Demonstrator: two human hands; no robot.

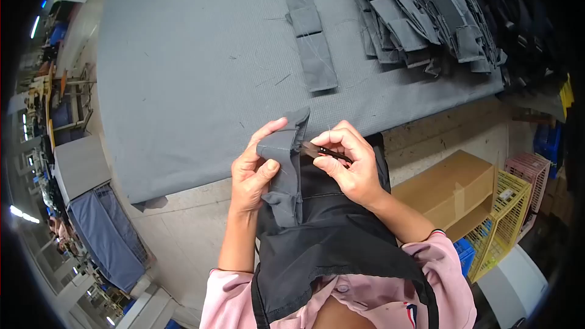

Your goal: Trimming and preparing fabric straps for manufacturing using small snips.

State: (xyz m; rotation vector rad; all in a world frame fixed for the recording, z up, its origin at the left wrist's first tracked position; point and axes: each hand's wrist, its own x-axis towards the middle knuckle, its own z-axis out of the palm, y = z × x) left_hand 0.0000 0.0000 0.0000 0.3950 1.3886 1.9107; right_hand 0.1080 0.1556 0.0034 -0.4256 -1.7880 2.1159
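Observation:
My left hand (256, 167) grips a folded grey fabric strip (281, 149), its thumb across the front and its fingers behind. The strip hangs in front of my black apron, just off the near edge of the table. My right hand (351, 161) is closed around small black thread snips (327, 152). Their tip meets the strip's right edge, where the exact contact is hard to make out. A similar grey strip (314, 42) with loose threads lies on the table beyond my hands.
Grey cloth covers the wide table (195, 73). At its far right sits a heap of grey strips (408, 18), with dark material beside it. A cardboard box (448, 189) and a yellow crate (503, 222) stand below on the right; a cloth-lined cart (106, 231) is at left.

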